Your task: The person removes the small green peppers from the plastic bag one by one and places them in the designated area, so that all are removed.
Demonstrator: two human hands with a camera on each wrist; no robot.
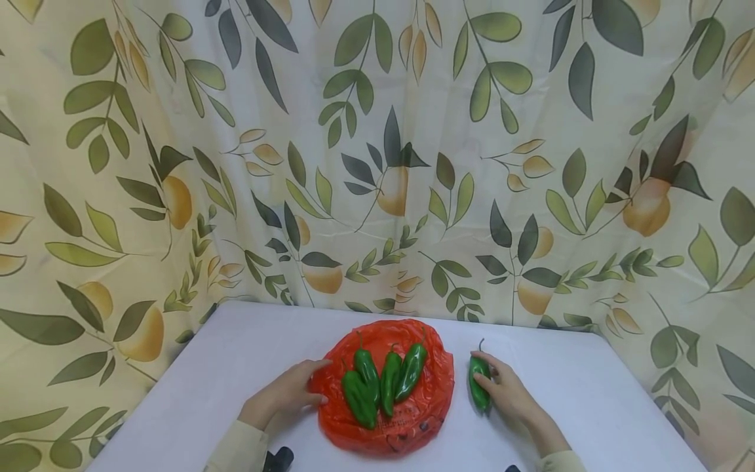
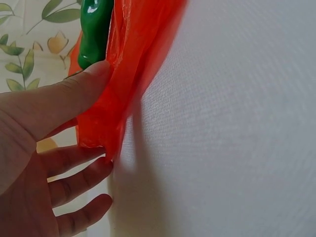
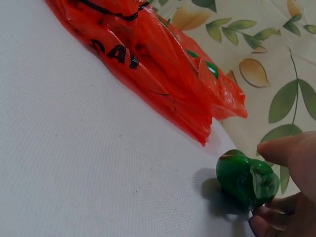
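Observation:
A crumpled red plastic bag (image 1: 407, 426) lies spread on the table, with several glossy green peppers (image 1: 411, 372) on top of it. At its left edge is my left hand (image 1: 289, 392). The left wrist view shows the thumb over the red plastic and the fingers behind the bag's edge (image 2: 118, 118), pinching it. To the right of the bag, my right hand (image 1: 506, 388) holds a single green pepper (image 1: 479, 381) with its stem pointing away. In the right wrist view this pepper (image 3: 242, 177) shows its near end, with fingers around its far side.
The white table (image 1: 248, 334) is backed by a curtain (image 1: 377, 164) printed with leaves and fruit. Dark printing (image 3: 113, 54) marks the near side of the bag. A strip of table lies between the bag and the single pepper.

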